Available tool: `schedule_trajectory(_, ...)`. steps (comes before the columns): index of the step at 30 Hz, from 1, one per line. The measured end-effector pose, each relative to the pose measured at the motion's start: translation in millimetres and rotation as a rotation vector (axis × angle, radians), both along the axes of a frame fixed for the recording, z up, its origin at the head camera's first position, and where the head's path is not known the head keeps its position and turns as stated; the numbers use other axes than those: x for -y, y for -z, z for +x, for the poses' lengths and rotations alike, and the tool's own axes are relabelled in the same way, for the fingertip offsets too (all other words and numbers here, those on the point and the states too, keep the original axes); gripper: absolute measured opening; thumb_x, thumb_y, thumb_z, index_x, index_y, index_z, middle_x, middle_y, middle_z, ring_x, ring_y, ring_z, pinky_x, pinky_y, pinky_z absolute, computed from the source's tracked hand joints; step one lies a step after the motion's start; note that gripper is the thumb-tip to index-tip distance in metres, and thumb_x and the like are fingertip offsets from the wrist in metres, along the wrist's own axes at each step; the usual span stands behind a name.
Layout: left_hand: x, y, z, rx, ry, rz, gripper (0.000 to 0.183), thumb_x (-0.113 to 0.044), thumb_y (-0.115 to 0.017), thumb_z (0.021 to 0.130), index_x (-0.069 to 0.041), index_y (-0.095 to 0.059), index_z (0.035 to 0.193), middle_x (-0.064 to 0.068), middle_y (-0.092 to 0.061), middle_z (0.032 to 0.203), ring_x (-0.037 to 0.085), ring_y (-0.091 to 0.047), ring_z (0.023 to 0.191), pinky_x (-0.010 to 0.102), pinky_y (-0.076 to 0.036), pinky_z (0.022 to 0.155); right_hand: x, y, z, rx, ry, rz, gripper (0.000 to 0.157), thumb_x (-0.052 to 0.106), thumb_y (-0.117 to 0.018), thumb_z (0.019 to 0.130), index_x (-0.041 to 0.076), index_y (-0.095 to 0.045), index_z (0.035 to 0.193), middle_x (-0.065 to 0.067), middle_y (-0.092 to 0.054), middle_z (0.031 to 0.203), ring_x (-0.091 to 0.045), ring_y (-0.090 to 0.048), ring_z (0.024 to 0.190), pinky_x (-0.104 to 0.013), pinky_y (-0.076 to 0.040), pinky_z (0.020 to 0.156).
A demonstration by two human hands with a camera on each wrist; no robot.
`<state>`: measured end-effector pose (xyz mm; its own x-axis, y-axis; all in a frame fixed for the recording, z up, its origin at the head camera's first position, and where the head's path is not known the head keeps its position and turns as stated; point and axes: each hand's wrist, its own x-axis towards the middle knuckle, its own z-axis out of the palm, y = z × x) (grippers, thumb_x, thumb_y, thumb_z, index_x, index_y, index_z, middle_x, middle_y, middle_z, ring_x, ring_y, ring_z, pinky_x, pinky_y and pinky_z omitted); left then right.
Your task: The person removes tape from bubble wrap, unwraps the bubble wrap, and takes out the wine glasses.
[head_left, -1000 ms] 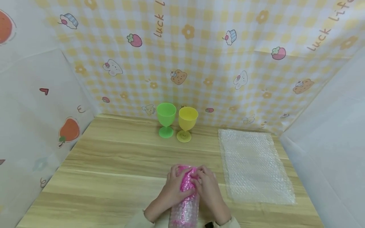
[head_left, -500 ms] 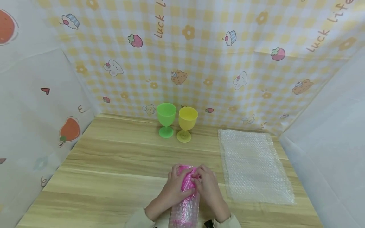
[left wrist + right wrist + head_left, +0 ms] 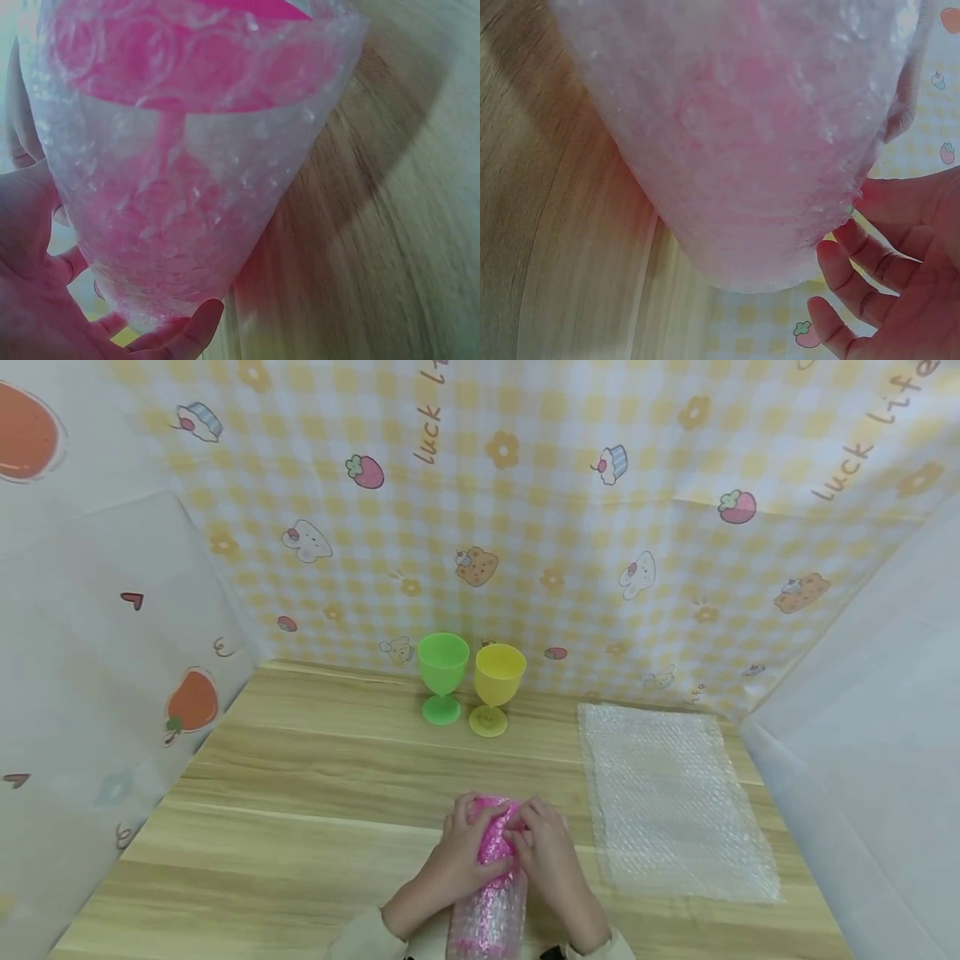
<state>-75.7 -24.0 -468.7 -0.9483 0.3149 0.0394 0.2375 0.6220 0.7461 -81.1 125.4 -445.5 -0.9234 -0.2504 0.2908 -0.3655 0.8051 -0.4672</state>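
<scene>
A pink goblet (image 3: 202, 67), rolled in clear bubble wrap (image 3: 491, 914), lies lengthwise at the front middle of the table; its foot and stem show through the layers in the left wrist view. My left hand (image 3: 459, 862) curls over the far part of the roll from the left, thumb across the top. From the right, my right hand (image 3: 551, 856) pinches the wrap near the roll's far end between thumb and forefinger. Its other fingers (image 3: 847, 281) are spread off the roll in the right wrist view.
Behind the roll, a green goblet (image 3: 443, 664) and a yellow goblet (image 3: 499, 675) stand upright by the patterned cloth backdrop (image 3: 555, 527). A flat bubble wrap sheet (image 3: 675, 810) lies on the table's right side. White cloth walls (image 3: 82, 693) flank the table.
The head view has shifted slightly. Both hands keep almost the same place on the wrapped goblet.
</scene>
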Motion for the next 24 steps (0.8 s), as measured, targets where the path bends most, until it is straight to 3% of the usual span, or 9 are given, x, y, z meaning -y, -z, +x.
schedule_trajectory(7,5,2.5,-1.7,0.006,0.003,0.013,0.071,-0.048,-0.066,0.075,-0.022,-0.038,0.135,0.017,-0.020,0.142,0.040,-0.038,0.117,0.056,-0.051,0.073,-2,2.2,-0.7,0.053,-0.017,-0.112,0.006,0.014,-0.065,0.080,0.010,-0.062,0.082,0.002,-0.058,0.089,-0.013,-0.053,0.085,-0.030,-0.045,0.078)
schedule_trajectory(12,11,6.6,-4.3,0.028,-0.002,0.038,0.070,-0.051,-0.064,0.076,-0.021,-0.038,0.133,0.019,-0.021,0.141,0.042,-0.042,0.115,0.057,-0.050,0.075,-9,6.9,-4.5,0.199,-0.047,-0.358,0.005,0.013,-0.060,0.083,0.008,-0.061,0.085,-0.001,-0.056,0.094,-0.011,-0.053,0.081,-0.021,-0.049,0.071)
schedule_trajectory(17,13,6.4,-6.8,0.060,-0.021,0.060,0.068,-0.051,-0.063,0.076,-0.019,-0.039,0.132,0.020,-0.022,0.141,0.044,-0.044,0.113,0.060,-0.048,0.076,-22,11.5,-7.8,0.372,-0.049,-0.612,0.008,0.013,-0.059,0.086,0.006,-0.061,0.089,-0.007,-0.058,0.097,-0.010,-0.053,0.085,-0.020,-0.047,0.076)
schedule_trajectory(21,14,5.1,-9.6,0.073,-0.061,0.059,0.063,-0.049,-0.063,0.077,-0.019,-0.043,0.128,0.019,-0.026,0.138,0.043,-0.044,0.114,0.059,-0.049,0.073,-35,14.4,-8.5,0.487,-0.017,-0.727,0.016,0.016,-0.057,0.088,0.002,-0.058,0.095,-0.013,-0.057,0.105,-0.010,-0.052,0.090,-0.022,-0.046,0.081)
schedule_trajectory(24,16,3.6,-12.1,0.062,-0.099,0.048,0.057,-0.049,-0.063,0.077,-0.018,-0.046,0.121,0.017,-0.033,0.132,0.039,-0.044,0.113,0.055,-0.050,0.072,-43,16.2,-6.8,0.524,0.014,-0.758,0.020,0.017,-0.055,0.089,-0.002,-0.055,0.096,-0.015,-0.055,0.110,-0.011,-0.052,0.092,-0.022,-0.045,0.081)
